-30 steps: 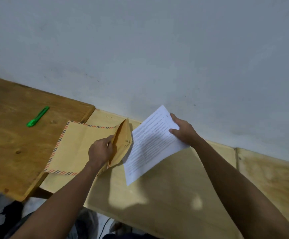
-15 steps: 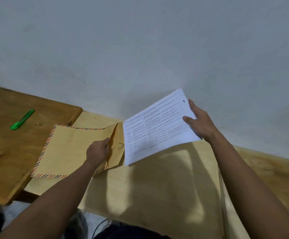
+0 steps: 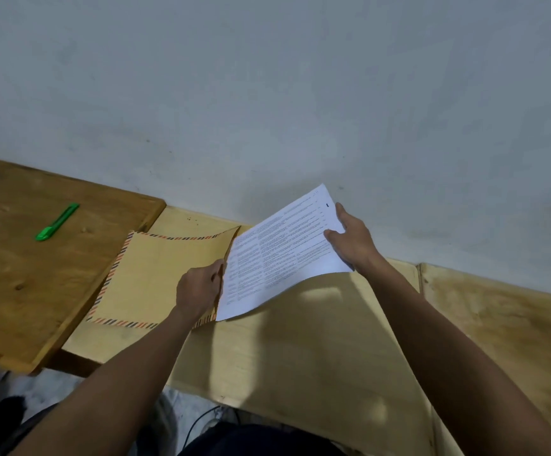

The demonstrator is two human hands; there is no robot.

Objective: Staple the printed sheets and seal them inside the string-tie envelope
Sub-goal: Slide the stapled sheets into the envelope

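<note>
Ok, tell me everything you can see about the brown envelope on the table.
The envelope is tan paper, looks like kraft, edged with a red and dark striped border on the sides that show. It lies flat on the pale wooden table, its left part overlapping the darker board. Its right end is open: the left hand holds the flap up at the mouth, and the printed sheets, held by the right hand, meet that opening. No string tie is visible now.

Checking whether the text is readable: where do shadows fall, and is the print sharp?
Head view: sheets cast a dark shadow on the table, with a bright patch inside it; print lines show but are too small to read; table edges bow from the wide angle.
</note>
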